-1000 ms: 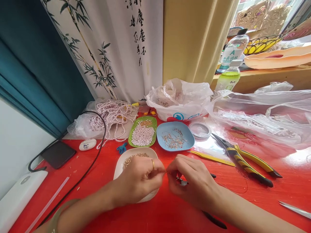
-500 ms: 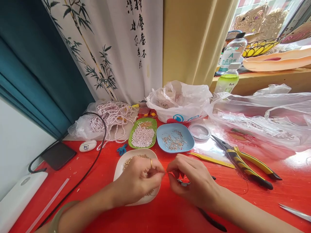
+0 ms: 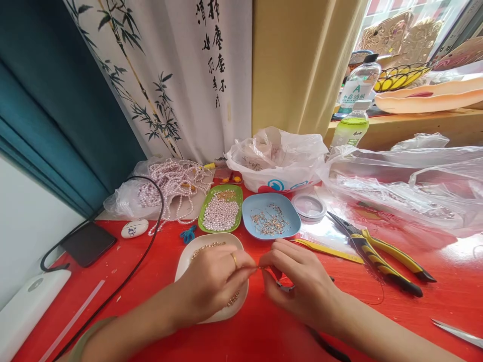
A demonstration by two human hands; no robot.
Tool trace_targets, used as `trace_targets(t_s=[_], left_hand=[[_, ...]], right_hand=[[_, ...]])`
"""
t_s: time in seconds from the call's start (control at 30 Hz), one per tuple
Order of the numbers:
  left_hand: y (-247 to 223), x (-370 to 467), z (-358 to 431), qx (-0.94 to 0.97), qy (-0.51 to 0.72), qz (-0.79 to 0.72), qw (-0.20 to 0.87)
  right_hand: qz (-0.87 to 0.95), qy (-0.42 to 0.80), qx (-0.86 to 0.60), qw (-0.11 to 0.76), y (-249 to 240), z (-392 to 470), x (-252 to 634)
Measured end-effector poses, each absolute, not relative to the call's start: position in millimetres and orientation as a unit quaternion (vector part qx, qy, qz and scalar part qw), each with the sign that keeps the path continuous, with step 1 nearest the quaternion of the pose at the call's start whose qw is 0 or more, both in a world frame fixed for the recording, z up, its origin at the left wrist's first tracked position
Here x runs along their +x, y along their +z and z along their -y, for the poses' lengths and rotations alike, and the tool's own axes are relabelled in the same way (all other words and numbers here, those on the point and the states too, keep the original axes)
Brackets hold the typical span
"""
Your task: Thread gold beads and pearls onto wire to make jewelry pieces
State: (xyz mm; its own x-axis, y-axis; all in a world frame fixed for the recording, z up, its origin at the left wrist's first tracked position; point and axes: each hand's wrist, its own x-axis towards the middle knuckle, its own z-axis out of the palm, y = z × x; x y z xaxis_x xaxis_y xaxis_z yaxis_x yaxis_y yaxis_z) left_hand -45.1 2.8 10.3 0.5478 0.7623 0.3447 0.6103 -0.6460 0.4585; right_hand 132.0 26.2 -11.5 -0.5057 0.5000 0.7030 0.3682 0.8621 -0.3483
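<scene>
- A glossy red surface throws back window light in white patches.
- A thin gold-toned piece, metallic in look, shows between the left hand and right hand.
- Gold-toned beads shine like metal in a smooth white dish.
- Pearly beads carry a soft luster in a green plastic tray.
- Slender metal pins glint in a smooth blue plastic dish.
- Pliers pair dark metal with yellow-and-black, plastic-looking handles.
- A thin, crinkled plastic bag gleams, translucent.
- A teal cloth curtain falls in matt folds; a yellow curtain bears a faint sheen.
</scene>
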Motion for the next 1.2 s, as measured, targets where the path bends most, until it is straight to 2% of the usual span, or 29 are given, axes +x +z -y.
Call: trace_targets(t_s=[0.23, 0.3, 0.4, 0.5, 0.67, 1.2], left_hand=[[5, -46, -3, 0.857, 0.257, -0.42, 0.152], [8, -45, -3, 0.825, 0.241, -0.462, 0.219], [15, -43, -5, 0.729, 0.243, -0.514, 0.38], [18, -42, -9, 0.628, 0.27, -0.513, 0.519], [17, -42, -14, 0.486, 0.272, -0.511, 0.654], [15, -38, -15, 0.469, 0.27, -0.54, 0.645]], right_hand=[[0.866, 0.039, -0.247, 0.432, -14, -27, 132], [0.87, 0.014, -0.241, 0.43, -14, -28, 132], [0.877, -0.024, -0.216, 0.428, -15, -29, 133], [0.886, -0.056, -0.19, 0.42, -16, -31, 136], [0.9, -0.098, -0.169, 0.389, -16, -32, 140], [0.895, -0.02, -0.187, 0.404, -23, -32, 136]])
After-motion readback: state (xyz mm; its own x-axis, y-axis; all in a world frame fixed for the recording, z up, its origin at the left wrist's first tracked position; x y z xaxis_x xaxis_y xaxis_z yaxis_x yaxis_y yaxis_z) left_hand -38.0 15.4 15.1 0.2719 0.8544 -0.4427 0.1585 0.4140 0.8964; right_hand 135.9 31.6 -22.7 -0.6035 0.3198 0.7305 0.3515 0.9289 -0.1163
